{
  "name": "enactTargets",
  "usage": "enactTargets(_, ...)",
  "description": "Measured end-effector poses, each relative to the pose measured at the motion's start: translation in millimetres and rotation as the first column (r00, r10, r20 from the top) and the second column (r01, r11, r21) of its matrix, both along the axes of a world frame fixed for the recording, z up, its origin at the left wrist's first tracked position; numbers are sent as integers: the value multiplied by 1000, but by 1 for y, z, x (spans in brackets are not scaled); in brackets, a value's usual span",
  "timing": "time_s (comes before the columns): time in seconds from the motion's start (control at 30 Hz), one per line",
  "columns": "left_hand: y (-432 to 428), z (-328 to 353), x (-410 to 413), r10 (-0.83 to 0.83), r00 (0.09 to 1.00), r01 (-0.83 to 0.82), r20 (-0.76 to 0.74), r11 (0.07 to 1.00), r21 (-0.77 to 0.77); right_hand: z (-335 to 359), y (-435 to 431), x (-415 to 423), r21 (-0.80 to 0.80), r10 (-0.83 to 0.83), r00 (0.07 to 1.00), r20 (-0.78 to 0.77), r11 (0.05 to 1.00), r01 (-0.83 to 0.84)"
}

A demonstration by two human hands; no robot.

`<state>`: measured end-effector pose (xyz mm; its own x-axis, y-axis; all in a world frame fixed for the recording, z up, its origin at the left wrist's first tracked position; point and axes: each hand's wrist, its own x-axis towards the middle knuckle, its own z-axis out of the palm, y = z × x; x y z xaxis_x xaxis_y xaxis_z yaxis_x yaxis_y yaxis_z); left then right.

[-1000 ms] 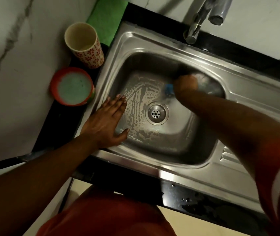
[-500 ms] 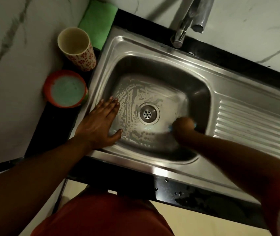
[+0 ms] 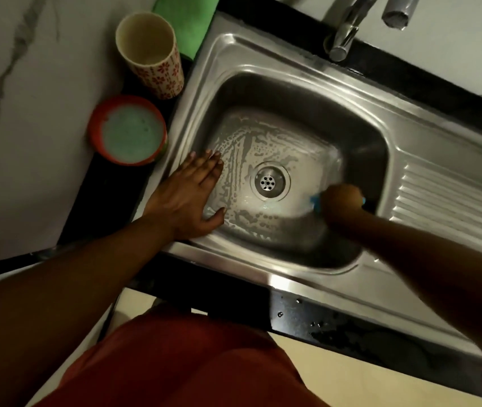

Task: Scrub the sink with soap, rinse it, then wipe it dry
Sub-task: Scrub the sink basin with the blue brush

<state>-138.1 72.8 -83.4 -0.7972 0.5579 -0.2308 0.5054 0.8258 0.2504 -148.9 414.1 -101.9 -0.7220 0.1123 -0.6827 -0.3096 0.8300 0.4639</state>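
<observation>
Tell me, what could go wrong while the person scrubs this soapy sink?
The left hand presses flat on the sink rim beside the suds; it could slip on the wet steel.
The flowered cup and the soap tub stand close to the rim; an arm might knock them in.
The right hand grips a blue scrubber low by the basin wall; hard strokes could splash suds onto the already wet counter.
</observation>
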Motion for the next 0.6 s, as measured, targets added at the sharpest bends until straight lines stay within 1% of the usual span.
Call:
enactTargets(0.07, 0, 2, -1, -5, 1000, 5, 8, 1000, -8, 4, -10, 33, -42, 1, 993, 115, 999, 4)
enactTargets(0.13, 0, 4, 0, -1, 1000, 1, 21, 1000, -17, 5, -15, 49, -93, -20, 988, 153, 995, 35)
enactTargets(0.2, 1, 3, 0, 3, 1000, -3, 21, 1000, -22, 6, -23, 52, -190, -75, 985, 154, 976, 104)
enactTargets(0.3, 1, 2, 0, 11, 1000, -11, 6, 1000, -3, -1, -57, 48, -392, -93, 987, 134, 909, 139)
enactTargets(0.33, 1, 2, -1, 15, 1000, -15, -1, 1000, 7, -6, -76, 42, -442, -83, 989, 121, 888, 128)
enactTargets(0.4, 2, 1, -1, 14, 1000, -14, -5, 1000, 27, -15, -113, 30, -523, -15, 997, 80, 851, 54)
enactTargets(0.47, 2, 1, -1, 14, 1000, -14, -4, 999, 29, -19, -133, 20, -545, 26, 998, 48, 838, 4)
enactTargets(0.5, 3, 1, -1, 17, 1000, -17, -6, 1000, 24, -19, -131, 19, -535, 30, 998, 60, 845, 7)
enactTargets(0.57, 3, 2, -1, 22, 1000, -21, -11, 1000, 21, -13, -104, 27, -477, 29, 992, 120, 878, 32)
enactTargets(0.6, 3, 3, -1, 23, 1000, -23, -13, 1000, 20, -8, -83, 34, -418, 28, 987, 158, 908, 41)
